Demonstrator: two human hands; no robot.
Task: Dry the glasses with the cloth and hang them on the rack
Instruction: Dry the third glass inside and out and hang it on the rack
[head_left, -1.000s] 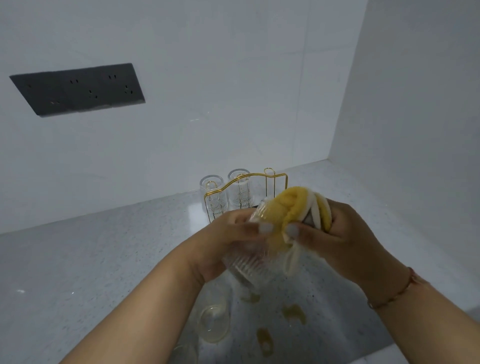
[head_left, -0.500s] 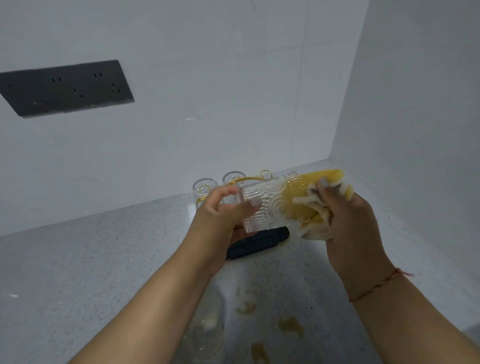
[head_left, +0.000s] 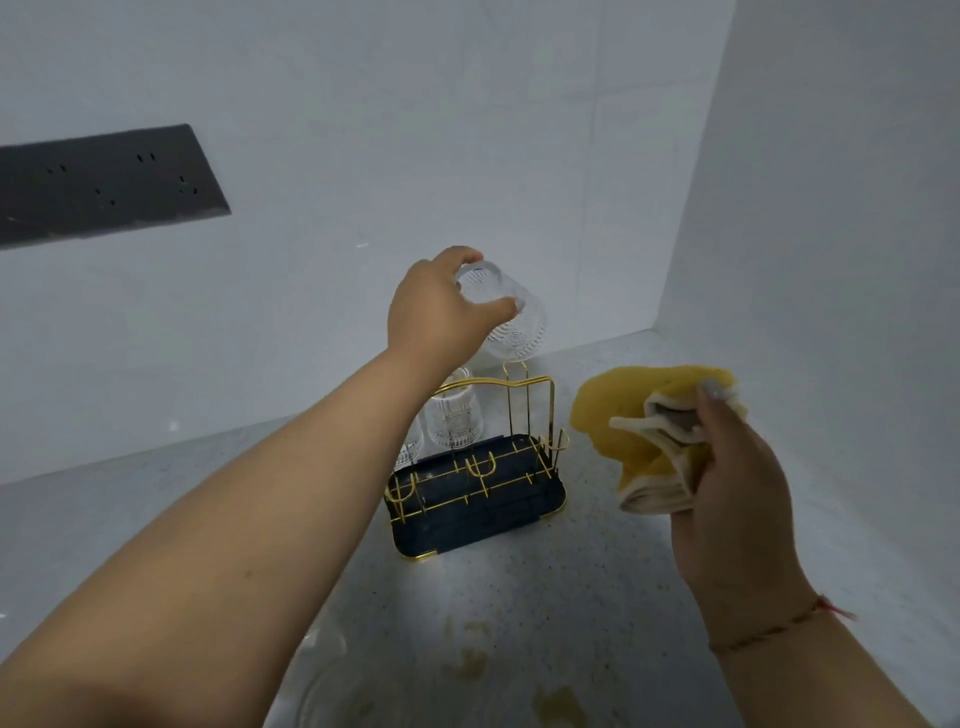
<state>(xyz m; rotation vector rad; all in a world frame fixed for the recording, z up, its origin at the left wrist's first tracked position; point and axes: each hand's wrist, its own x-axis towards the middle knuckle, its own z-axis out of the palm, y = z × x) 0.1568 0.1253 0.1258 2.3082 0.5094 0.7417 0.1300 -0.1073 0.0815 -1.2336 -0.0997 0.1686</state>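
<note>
Left hand (head_left: 436, 306) is gripping a patterned glass (head_left: 506, 319) by its base end, mouth tilting downward, holding it in the air above the gold-wire rack (head_left: 480, 467). Right hand (head_left: 737, 488) is clutching the bunched yellow cloth (head_left: 639, 415) beside the rack, apart from the glass.

Left hand (head_left: 434, 306) holds a glass (head_left: 506, 317) above the rack (head_left: 478, 483); right hand (head_left: 737, 499) clutches the cloth (head_left: 634, 415)

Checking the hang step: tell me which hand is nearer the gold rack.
Left. The left hand holds a glass just above the rack; the right hand holds the cloth off beside it.
</note>
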